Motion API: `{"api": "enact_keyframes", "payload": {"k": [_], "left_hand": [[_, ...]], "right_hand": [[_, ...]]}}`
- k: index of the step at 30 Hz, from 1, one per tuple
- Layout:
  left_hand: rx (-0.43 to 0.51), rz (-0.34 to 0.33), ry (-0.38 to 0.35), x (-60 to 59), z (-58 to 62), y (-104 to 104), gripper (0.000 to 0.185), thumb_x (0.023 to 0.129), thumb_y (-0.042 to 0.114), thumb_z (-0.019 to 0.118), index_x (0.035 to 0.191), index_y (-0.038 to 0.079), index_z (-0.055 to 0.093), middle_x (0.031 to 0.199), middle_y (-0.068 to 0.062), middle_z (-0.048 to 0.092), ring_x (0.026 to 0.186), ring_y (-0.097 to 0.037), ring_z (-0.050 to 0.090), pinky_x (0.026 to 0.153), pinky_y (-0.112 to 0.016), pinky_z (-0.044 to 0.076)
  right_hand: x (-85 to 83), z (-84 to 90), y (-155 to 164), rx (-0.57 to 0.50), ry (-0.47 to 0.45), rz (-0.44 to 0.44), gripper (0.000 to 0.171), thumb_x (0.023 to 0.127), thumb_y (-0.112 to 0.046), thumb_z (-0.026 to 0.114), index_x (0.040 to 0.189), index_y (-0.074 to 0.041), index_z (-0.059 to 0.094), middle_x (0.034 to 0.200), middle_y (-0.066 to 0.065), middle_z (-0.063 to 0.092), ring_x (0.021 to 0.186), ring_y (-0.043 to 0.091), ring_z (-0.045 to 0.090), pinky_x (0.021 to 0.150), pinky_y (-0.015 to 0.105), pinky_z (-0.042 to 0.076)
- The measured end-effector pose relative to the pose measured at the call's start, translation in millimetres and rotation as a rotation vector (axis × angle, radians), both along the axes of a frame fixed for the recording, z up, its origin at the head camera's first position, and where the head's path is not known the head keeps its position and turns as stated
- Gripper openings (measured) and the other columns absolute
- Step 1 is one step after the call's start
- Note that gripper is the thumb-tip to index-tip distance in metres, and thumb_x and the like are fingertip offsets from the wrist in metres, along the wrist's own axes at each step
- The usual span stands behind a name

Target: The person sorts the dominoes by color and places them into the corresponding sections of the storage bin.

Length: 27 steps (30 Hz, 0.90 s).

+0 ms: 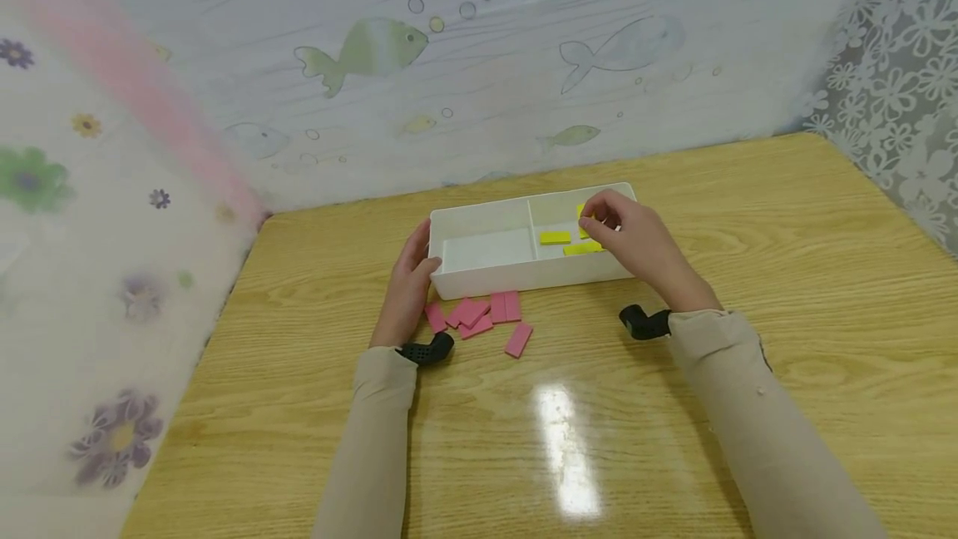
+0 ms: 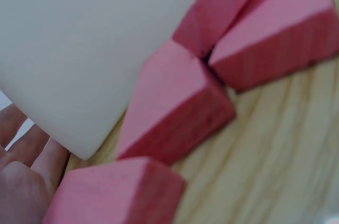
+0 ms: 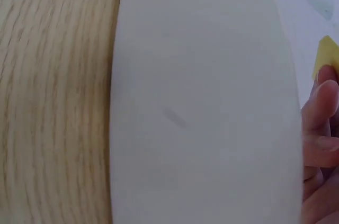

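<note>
Head view is showing the right hand (image 1: 629,235) pinching a yellow block (image 1: 582,210) inside the tray's (image 1: 479,283) right compartment; the left hand (image 1: 407,285) is bracing it, fingers spread; pink blocks (image 1: 479,314) are waiting outside.

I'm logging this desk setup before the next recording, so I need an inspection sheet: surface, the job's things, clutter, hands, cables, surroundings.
Surface: glossy light wooden table, with a glare patch near the front.
Job's things: white two-compartment plastic tray; flat yellow rectangular blocks in its right compartment, left compartment bare; flat pink rectangular blocks loose on the table in front of the tray.
Clutter: nothing seen.
Hands: left hand rests against the tray's left end; right hand is over the right compartment, pinching a yellow block.
Cables: nothing seen; black wrist mounts only.
Surroundings: fish-print curtain behind, floral fabric at both sides.
</note>
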<state>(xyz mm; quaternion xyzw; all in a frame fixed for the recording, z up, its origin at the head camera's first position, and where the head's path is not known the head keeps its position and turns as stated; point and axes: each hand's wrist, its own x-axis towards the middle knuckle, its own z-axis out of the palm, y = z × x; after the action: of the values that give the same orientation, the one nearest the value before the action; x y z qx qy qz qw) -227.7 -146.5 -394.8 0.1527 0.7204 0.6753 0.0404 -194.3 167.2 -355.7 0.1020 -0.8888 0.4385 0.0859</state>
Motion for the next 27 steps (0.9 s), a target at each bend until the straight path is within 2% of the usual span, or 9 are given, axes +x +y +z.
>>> {"api": "enact_keyframes", "payload": {"k": [8,18,27], "left_hand": [[0.003,-0.008,-0.005,0.3,-0.9,1,0.058,0.090,0.012,0.045,0.143,0.019,0.022,0.146,-0.003,0.022,0.131,-0.021,0.021,0.100,-0.045,0.025],[-0.012,0.016,-0.017,-0.3,0.2,0,0.056,0.091,0.013,0.044,0.143,0.020,0.022,0.146,0.000,0.022,0.132,-0.018,0.019,0.101,-0.039,0.026],[0.015,0.007,-0.015,-2.8,-3.4,0,0.056,0.091,0.010,0.043,0.142,0.020,0.023,0.146,0.002,0.022,0.132,-0.017,0.019,0.101,-0.040,0.025]], "right_hand": [[-3.2,-9.1,2,0.002,-0.010,-0.043,0.024,0.089,-0.038,0.051,0.099,-0.016,0.056,0.086,0.001,0.054,0.069,0.018,0.048,0.060,0.034,0.038],[-5.1,-11.5,1,0.039,0.006,-0.044,0.025,0.090,-0.037,0.050,0.104,-0.018,0.057,0.089,-0.001,0.055,0.064,0.018,0.048,0.057,0.034,0.038],[-6.3,-10.9,1,0.042,-0.013,-0.050,0.028,0.089,-0.038,0.050,0.109,-0.018,0.057,0.095,-0.002,0.055,0.070,0.017,0.049,0.058,0.034,0.039]]}}
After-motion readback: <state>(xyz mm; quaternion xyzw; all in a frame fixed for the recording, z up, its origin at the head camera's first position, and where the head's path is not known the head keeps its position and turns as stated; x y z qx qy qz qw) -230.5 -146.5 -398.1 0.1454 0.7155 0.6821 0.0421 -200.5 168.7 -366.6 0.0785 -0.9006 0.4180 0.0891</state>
